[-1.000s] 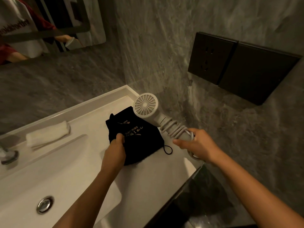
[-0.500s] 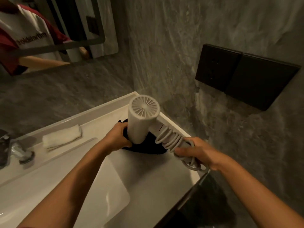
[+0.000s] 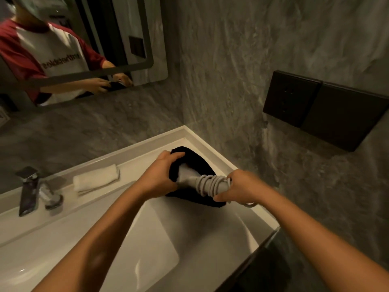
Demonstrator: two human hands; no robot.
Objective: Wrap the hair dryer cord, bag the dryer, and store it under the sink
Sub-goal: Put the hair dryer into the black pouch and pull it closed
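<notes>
The white hair dryer (image 3: pixel 187 175) lies head-first inside the mouth of a black cloth bag (image 3: pixel 200 163) on the right end of the white sink counter (image 3: pixel 147 144). Only the dryer's neck and handle show; its head is hidden in the bag. The grey cord (image 3: pixel 208 184) is coiled around the handle. My left hand (image 3: pixel 162 173) grips the bag's opening edge. My right hand (image 3: pixel 237 186) holds the handle end with the wrapped cord, a loop of which hangs below it.
A folded white towel (image 3: pixel 96 180) lies on the counter's back ledge, and a chrome faucet (image 3: pixel 29 190) stands to its left. The basin (image 3: pixel 147 239) lies below my arms. A mirror (image 3: pixel 73 45) hangs on the grey wall, a black socket panel (image 3: pixel 324 108) on the right wall.
The dryer has tipped down and its head has gone into the black bag. My left hand moved from beside the dryer to holding the bag's mouth; the camera view tilted up.
</notes>
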